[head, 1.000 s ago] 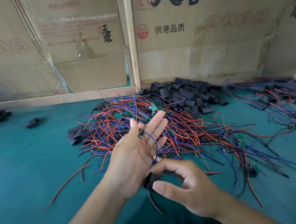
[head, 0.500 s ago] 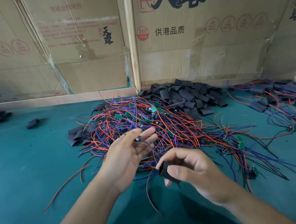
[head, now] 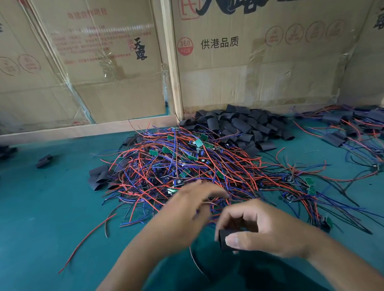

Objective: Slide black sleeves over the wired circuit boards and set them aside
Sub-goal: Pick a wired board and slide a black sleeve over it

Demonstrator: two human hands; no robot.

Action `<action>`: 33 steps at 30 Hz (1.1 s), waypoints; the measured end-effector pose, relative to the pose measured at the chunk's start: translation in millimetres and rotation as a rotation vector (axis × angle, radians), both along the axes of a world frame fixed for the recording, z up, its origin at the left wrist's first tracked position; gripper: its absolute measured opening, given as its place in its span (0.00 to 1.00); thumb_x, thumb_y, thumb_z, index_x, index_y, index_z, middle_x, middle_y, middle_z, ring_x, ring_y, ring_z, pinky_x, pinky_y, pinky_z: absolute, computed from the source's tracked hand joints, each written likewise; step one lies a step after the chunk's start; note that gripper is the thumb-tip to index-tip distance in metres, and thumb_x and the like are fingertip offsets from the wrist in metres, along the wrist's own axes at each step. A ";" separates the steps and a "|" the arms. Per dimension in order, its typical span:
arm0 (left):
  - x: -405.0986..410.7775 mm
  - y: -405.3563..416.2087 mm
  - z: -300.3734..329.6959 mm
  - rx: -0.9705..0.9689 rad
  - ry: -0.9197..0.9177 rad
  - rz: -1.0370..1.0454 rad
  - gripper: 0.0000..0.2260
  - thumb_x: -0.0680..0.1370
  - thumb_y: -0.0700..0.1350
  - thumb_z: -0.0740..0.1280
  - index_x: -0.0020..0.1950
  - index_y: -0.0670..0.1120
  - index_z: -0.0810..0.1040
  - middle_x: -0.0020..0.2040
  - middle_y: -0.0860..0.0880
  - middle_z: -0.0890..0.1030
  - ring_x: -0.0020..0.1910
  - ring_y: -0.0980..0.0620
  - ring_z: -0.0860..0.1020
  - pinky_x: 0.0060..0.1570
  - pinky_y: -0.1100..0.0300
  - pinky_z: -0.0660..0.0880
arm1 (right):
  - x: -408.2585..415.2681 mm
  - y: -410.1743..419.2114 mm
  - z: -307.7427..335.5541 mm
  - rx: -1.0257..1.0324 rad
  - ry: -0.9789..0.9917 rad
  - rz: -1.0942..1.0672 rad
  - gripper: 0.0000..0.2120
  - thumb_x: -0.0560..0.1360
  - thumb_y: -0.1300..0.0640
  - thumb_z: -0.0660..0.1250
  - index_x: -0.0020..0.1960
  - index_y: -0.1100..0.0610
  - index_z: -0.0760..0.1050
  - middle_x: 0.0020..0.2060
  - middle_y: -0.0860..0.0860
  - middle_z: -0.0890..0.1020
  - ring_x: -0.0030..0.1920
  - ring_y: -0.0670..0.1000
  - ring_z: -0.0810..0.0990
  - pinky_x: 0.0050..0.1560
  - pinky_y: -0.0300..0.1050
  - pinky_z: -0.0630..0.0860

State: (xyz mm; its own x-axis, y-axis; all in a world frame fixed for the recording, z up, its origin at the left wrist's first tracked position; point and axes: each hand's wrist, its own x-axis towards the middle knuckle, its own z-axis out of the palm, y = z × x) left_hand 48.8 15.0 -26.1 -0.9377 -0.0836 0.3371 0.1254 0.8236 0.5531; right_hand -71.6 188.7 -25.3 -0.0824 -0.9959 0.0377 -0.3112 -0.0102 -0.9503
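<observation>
Pinching black sleeve (head: 227, 241) crosswise, right hand (head: 262, 229).

Single head view, looks forward and down from above teal floor (head: 33, 224), close over both hands, facing wire pile (head: 176, 169) and cardboard wall (head: 261, 72) behind

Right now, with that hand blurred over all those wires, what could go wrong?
The left hand is blurred at the tangled wire pile; pulling one board may drag its neighbours along. The right hand pinches a black sleeve flat, so a board could catch at its mouth.
</observation>
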 end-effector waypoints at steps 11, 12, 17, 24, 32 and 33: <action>-1.9 17.0 -5.1 0.162 -0.017 -0.202 0.07 0.80 0.61 0.61 0.50 0.60 0.74 0.39 0.53 0.75 0.37 0.51 0.71 0.38 0.55 0.70 | -22.0 14.0 9.8 -0.196 -0.346 -0.010 0.11 0.73 0.54 0.66 0.50 0.60 0.80 0.38 0.59 0.79 0.37 0.51 0.78 0.43 0.39 0.74; -2.6 17.2 -6.2 0.135 -0.003 -0.183 0.08 0.80 0.62 0.62 0.50 0.59 0.74 0.38 0.54 0.74 0.36 0.53 0.71 0.36 0.58 0.69 | -24.6 14.7 8.8 -0.205 -0.363 -0.023 0.11 0.73 0.54 0.66 0.50 0.61 0.80 0.38 0.59 0.79 0.37 0.52 0.78 0.43 0.39 0.74; -5.3 16.9 -12.4 0.154 -0.013 -0.103 0.09 0.82 0.55 0.63 0.45 0.53 0.73 0.33 0.54 0.71 0.31 0.55 0.66 0.32 0.65 0.62 | -35.0 17.9 9.1 -0.224 -0.379 -0.049 0.12 0.73 0.55 0.65 0.50 0.62 0.79 0.36 0.57 0.79 0.37 0.52 0.77 0.43 0.38 0.73; 0.2 7.8 -5.1 0.255 0.017 -0.011 0.09 0.83 0.55 0.62 0.47 0.54 0.76 0.35 0.48 0.74 0.30 0.54 0.66 0.31 0.61 0.65 | -54.7 26.7 12.4 -0.398 -0.225 -0.346 0.11 0.74 0.52 0.72 0.53 0.57 0.82 0.39 0.57 0.82 0.41 0.54 0.79 0.45 0.42 0.77; 4.2 6.0 -0.4 0.378 0.033 0.030 0.08 0.83 0.52 0.63 0.48 0.54 0.80 0.34 0.50 0.73 0.31 0.59 0.65 0.32 0.69 0.64 | -55.6 28.7 14.3 -0.271 0.427 -0.455 0.14 0.75 0.43 0.70 0.59 0.47 0.80 0.50 0.44 0.84 0.52 0.47 0.82 0.53 0.44 0.76; 4.0 6.1 -0.6 0.381 0.032 0.031 0.08 0.83 0.52 0.63 0.47 0.54 0.80 0.33 0.53 0.72 0.30 0.59 0.64 0.32 0.69 0.63 | -55.0 27.9 13.8 -0.272 0.465 -0.455 0.15 0.75 0.43 0.69 0.59 0.46 0.80 0.50 0.45 0.83 0.52 0.48 0.82 0.54 0.46 0.76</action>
State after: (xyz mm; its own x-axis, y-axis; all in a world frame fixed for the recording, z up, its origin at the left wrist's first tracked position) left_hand 52.8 21.1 -26.8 -0.9223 -0.2365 0.3055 0.1260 0.5634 0.8165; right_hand -126.6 216.6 -11.4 -0.4033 -0.8165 0.4131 -0.7145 -0.0010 -0.6997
